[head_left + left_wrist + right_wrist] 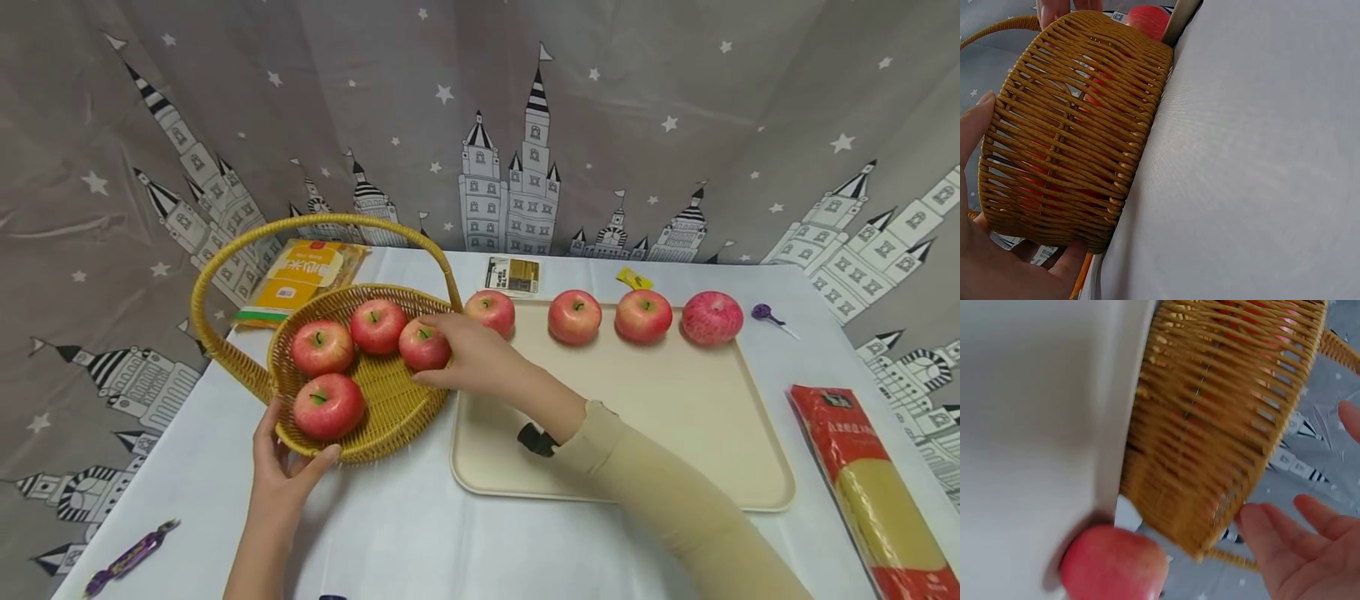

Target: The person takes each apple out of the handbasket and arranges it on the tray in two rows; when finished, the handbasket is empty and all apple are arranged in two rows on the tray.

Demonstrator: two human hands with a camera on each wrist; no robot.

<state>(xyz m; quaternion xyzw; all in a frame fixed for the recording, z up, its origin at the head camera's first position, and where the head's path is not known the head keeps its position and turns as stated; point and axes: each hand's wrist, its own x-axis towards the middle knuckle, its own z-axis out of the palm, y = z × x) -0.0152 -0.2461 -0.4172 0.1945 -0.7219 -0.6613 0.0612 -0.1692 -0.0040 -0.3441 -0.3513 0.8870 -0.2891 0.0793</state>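
Left hand [281, 475] grips the basket [390, 396] at its near rim, thumb on the rim, fingers under and around the wall; the left wrist view confirms the wrap. Right hand [468, 354] reaches over the basket's right rim, fingers on the rightmost apple [423, 344] inside. Whether it's clamped or just touching, can't tell; in the right wrist view the fingers look spread.

Basket sits left of centre on the counter [420, 533], right wall touching the tray [660, 417]. Three more apples in it: back [377, 326], left [322, 347], near [327, 406]. The handle [300, 227] arches over the back and left.

Four apples line the tray's far edge: [491, 312], [574, 317], [643, 316], [711, 317]. Rest of the tray is bare; the right forearm crosses its near left corner.

Counter's near edge, between the arms, is open cloth. Yellow packet [300, 279] at the far left corner, printing unreadable. Small card [513, 274] and yellow tag [633, 278] at the far edge, text too small. Purple item [765, 313] far right. Red noodle pack [873, 492] along the right edge, label illegible. Purple candy [131, 557] at the near left corner.
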